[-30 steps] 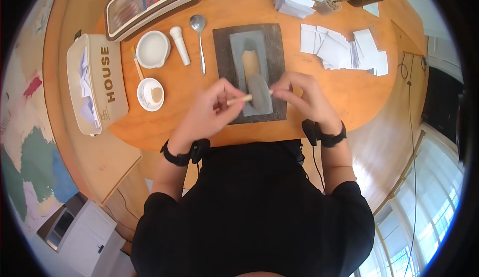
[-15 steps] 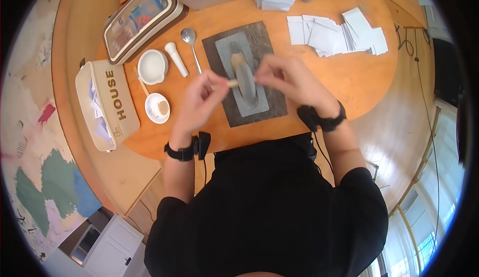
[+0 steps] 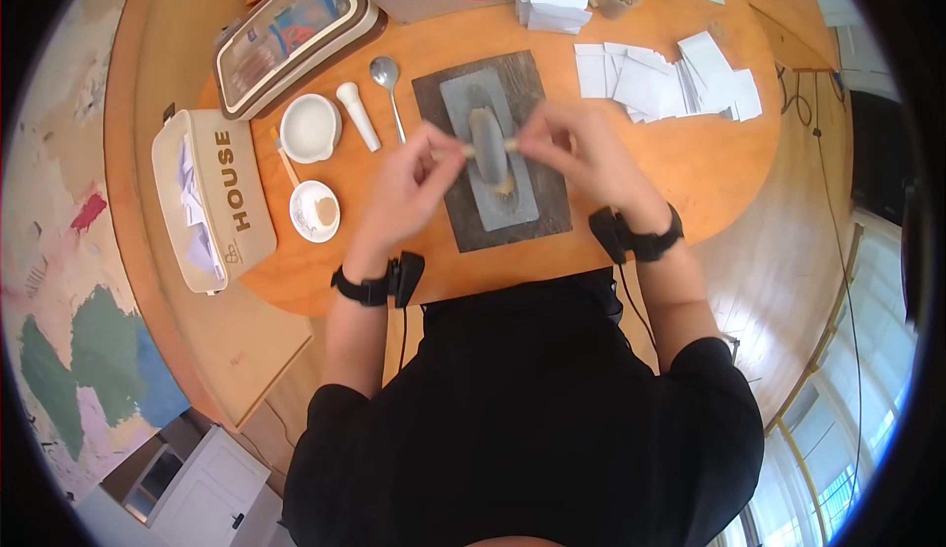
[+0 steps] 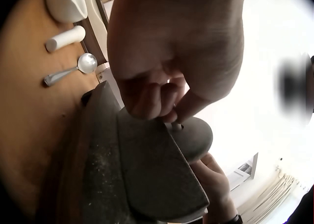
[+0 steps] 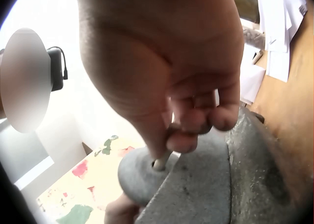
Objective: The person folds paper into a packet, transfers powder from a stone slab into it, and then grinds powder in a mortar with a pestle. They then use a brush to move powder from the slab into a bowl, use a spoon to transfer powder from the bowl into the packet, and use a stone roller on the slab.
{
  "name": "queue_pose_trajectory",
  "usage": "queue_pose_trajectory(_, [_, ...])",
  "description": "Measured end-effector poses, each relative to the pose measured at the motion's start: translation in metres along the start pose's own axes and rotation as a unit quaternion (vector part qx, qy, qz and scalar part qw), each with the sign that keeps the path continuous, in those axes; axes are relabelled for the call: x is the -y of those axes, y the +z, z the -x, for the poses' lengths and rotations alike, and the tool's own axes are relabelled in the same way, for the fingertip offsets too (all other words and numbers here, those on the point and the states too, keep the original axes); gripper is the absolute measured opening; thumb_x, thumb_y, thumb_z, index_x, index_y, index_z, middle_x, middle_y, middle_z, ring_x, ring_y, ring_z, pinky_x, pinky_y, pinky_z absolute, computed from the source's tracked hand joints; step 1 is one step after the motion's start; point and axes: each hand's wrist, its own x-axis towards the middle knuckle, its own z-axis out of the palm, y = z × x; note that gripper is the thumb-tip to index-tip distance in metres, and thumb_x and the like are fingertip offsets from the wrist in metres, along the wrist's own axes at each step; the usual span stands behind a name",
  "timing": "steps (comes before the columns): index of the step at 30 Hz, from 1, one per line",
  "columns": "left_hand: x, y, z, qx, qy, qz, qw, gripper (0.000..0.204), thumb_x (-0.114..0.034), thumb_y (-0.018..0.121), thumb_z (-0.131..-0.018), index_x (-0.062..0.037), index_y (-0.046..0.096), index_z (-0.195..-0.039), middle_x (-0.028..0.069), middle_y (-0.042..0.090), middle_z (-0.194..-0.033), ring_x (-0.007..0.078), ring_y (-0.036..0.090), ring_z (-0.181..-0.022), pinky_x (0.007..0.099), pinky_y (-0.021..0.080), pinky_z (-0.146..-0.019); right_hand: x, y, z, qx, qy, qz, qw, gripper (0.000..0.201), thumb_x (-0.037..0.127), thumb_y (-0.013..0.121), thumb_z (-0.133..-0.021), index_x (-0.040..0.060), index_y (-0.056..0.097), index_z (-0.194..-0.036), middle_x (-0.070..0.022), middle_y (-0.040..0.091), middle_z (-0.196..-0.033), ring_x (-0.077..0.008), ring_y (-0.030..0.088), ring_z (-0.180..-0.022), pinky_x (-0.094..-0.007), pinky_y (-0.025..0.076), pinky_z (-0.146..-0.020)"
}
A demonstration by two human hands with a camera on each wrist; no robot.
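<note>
Grinding wheel (image 3: 489, 143), grey, prob. stone or cast metal: stands on edge in the slot of a grey trough (image 3: 517, 207), about mid-length; lower rim hidden by trough wall in both wrist views. Judged heavy for its size, rigid, rolls easily, hard to dent but could chip if dropped; powder may make the faces slippery. Best hold: the pale axle (image 5: 161, 162) stubs, one each side, gripped evenly so it doesn't tip; keep skin off rim/wall gap, pinch risk.

L hand (image 3: 409, 177): fingers pinch L stub. R hand (image 3: 581, 158): same on R stub, fingers curled, thumb against it. Wheel edges blurred in head view.

Tan powder (image 3: 506, 190) in slot at near end, prob. spills if trough is knocked. Trough sits on dark board (image 3: 550, 202), on the wooden worktop (image 3: 690, 182).

Obstacles: spoon (image 3: 384, 72), handle end close to L hand; pestle (image 3: 357, 115) & white mortar (image 3: 311, 128) beyond. Small bowl (image 3: 314, 214) w/ tan powder L of L hand, brush (image 3: 284, 158) touching or just beside it (can't tell). White papers (image 3: 650, 84) fanned out, R & beyond R hand; well apart from trough, no obstruction.
</note>
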Motion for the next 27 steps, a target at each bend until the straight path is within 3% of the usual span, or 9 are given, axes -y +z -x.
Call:
queue_pose_trajectory(1, [0.003,0.006,0.011,0.007,0.037,-0.013,0.999,0.004,-0.010,0.062,-0.095,-0.0067,0.060,-0.098,-0.0066,0.052,-0.068,-0.0004,0.040,-0.055,0.0205,0.028,-0.048,0.000,-0.005,0.010,0.040,0.012,-0.018,0.999,0.011,0.014,0.067,-0.089,0.0029,0.064,-0.088,-0.0018,0.052,-0.062,-0.0097,0.041,-0.055,-0.0274,0.033,-0.051])
queue_pose_trajectory(5, [-0.006,0.009,0.034,0.080,0.000,-0.063,0.995,0.006,-0.007,0.057,-0.099,-0.0045,0.057,-0.104,-0.0047,0.056,-0.084,-0.0006,0.044,-0.066,0.0187,0.033,-0.055,0.015,-0.012,0.024,0.117,0.064,-0.021,0.991,0.009,0.012,0.066,-0.090,0.0031,0.064,-0.089,-0.0003,0.051,-0.062,-0.0081,0.040,-0.056,-0.0267,0.031,-0.051])
queue_pose_trajectory(9, [0.008,0.006,-0.008,-0.016,0.040,-0.017,0.999,0.004,-0.006,0.055,-0.099,-0.0045,0.054,-0.103,-0.0042,0.055,-0.082,-0.0004,0.042,-0.064,0.0193,0.031,-0.054,0.000,0.001,-0.003,-0.024,0.024,-0.003,0.999,0.008,0.011,0.066,-0.090,0.0038,0.063,-0.088,0.0031,0.048,-0.062,-0.0060,0.035,-0.055,-0.0251,0.028,-0.051])
queue_pose_trajectory(12, [0.012,0.007,-0.028,-0.081,0.101,0.050,0.990,0.005,-0.010,0.059,-0.097,-0.0066,0.056,-0.096,-0.0093,0.043,-0.062,-0.0010,0.033,-0.053,0.0205,0.024,-0.047,-0.008,0.003,-0.022,-0.049,-0.002,-0.026,0.998,0.008,0.011,0.067,-0.091,0.0040,0.064,-0.088,0.0044,0.048,-0.063,-0.0046,0.034,-0.057,-0.0245,0.028,-0.051])
queue_pose_trajectory(17, [0.003,0.006,0.014,0.032,-0.026,0.019,0.999,0.011,-0.014,0.061,-0.098,-0.0045,0.056,-0.099,-0.0046,0.057,-0.083,-0.0004,0.043,-0.068,0.0179,0.031,-0.057,-0.003,0.001,0.011,0.035,0.049,-0.066,0.996,0.009,0.011,0.066,-0.092,0.0036,0.066,-0.088,0.0056,0.050,-0.065,-0.0027,0.036,-0.060,-0.0228,0.028,-0.053])
queue_pose_trajectory(20, [0.010,0.013,0.034,0.047,0.033,0.038,0.998,0.011,-0.014,0.061,-0.098,-0.0049,0.056,-0.097,-0.0056,0.056,-0.080,-0.0011,0.041,-0.065,0.0175,0.029,-0.055,0.007,0.001,0.024,0.060,0.080,-0.097,0.990,0.010,0.011,0.066,-0.092,0.0037,0.066,-0.086,0.0058,0.050,-0.065,-0.0025,0.037,-0.061,-0.0216,0.029,-0.054])
queue_pose_trajectory(22, [0.011,0.011,0.025,0.027,0.018,0.033,0.999,0.010,-0.014,0.060,-0.098,-0.0049,0.056,-0.097,-0.0056,0.055,-0.079,-0.0012,0.040,-0.065,0.0181,0.028,-0.056,0.003,0.003,0.020,0.043,0.074,-0.077,0.993,0.009,0.011,0.066,-0.092,0.0039,0.066,-0.087,0.0060,0.049,-0.065,-0.0023,0.037,-0.061,-0.0214,0.029,-0.054])
queue_pose_trajectory(24, [0.009,0.006,0.002,-0.002,0.000,0.028,1.000,0.010,-0.014,0.059,-0.099,-0.0048,0.056,-0.097,-0.0054,0.054,-0.079,-0.0008,0.041,-0.066,0.0186,0.028,-0.056,-0.009,0.005,0.002,0.002,0.052,-0.065,0.996,0.009,0.011,0.065,-0.093,0.0036,0.065,-0.088,0.0070,0.047,-0.064,-0.0019,0.035,-0.059,-0.0221,0.027,-0.052])
queue_pose_trajectory(27, [0.018,0.004,-0.028,-0.063,0.085,0.042,0.993,0.009,-0.014,0.058,-0.099,-0.0061,0.056,-0.095,-0.0085,0.043,-0.066,-0.0009,0.034,-0.058,0.0203,0.024,-0.051,-0.013,0.011,-0.022,-0.065,0.008,-0.071,0.995,0.010,0.011,0.064,-0.094,0.0030,0.064,-0.088,0.0074,0.044,-0.062,-0.0016,0.032,-0.058,-0.0224,0.025,-0.051])
